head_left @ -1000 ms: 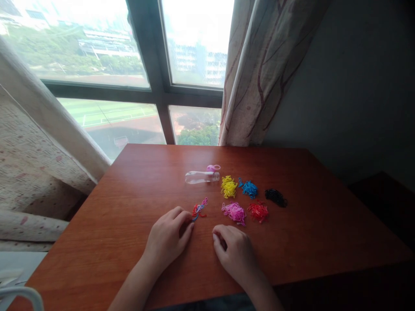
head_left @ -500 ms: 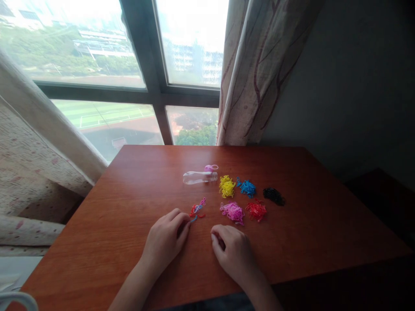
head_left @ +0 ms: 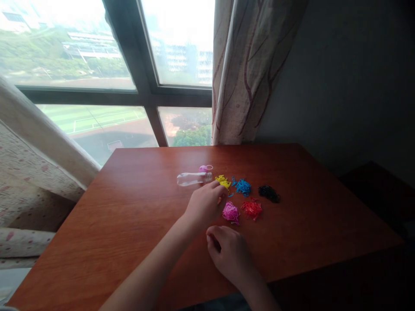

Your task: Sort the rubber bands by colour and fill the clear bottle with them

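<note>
My left hand [head_left: 207,203] reaches over the middle of the table, fingers pinched together, between the yellow and pink piles. A small blue loop [head_left: 230,195] shows at its fingertips. Under it the yellow loops [head_left: 223,181] are partly covered, and the pink loops [head_left: 231,211] lie just right of its fingers. My right hand [head_left: 228,248] rests on the table nearer me, curled closed, with nothing visible in it. Blue loops [head_left: 243,186] and red loops [head_left: 252,209] lie in heaps further right.
A clear plastic bottle [head_left: 191,179] lies on its side behind my left hand, with a pink ringed cap [head_left: 205,168] beside it. A black pile [head_left: 269,193] sits at the right. The wooden table [head_left: 113,224] meets a window and curtain [head_left: 240,86] at the back.
My left hand has moved right and away from me, from the small mixed group of loops to the sorted piles, carrying a blue loop. My right hand stays put. The view has shifted slightly.
</note>
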Demonstrator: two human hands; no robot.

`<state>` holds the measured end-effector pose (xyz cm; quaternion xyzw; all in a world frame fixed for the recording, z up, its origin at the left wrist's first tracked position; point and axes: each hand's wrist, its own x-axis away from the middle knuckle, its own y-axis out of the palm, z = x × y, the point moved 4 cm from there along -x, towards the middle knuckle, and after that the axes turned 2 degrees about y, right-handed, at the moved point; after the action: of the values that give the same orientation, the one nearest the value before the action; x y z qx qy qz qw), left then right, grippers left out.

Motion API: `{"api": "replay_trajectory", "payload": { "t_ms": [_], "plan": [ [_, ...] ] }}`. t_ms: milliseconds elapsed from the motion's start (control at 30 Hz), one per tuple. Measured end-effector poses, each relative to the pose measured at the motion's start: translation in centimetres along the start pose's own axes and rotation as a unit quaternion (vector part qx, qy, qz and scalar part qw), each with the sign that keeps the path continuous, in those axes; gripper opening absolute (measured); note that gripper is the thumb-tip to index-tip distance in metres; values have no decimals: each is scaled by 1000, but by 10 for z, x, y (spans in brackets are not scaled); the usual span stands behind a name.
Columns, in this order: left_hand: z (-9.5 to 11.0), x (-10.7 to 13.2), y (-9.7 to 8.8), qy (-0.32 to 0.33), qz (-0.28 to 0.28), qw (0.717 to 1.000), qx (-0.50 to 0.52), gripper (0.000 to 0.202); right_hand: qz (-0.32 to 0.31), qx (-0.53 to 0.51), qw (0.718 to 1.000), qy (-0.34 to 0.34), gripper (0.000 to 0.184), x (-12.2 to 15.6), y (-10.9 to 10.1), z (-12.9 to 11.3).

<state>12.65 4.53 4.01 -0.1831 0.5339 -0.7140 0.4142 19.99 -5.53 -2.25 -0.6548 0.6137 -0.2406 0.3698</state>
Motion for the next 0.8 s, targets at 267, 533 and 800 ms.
{"api": "replay_trajectory", "payload": {
  "t_ms": [267, 533, 800],
  "plan": [
    [24, -69, 31, 11, -34, 999, -24, 13, 7, 3, 1000, 2, 12, 2, 2, 2],
    [9, -55, 24, -12, -8, 1000, -11, 18, 17, -14, 1000, -10, 12, 2, 1, 0],
    [-32, 11, -6, -55, 45, 997, 23, 16, 8, -17, 1000, -11, 14, 2, -1, -2]
  ]
}}
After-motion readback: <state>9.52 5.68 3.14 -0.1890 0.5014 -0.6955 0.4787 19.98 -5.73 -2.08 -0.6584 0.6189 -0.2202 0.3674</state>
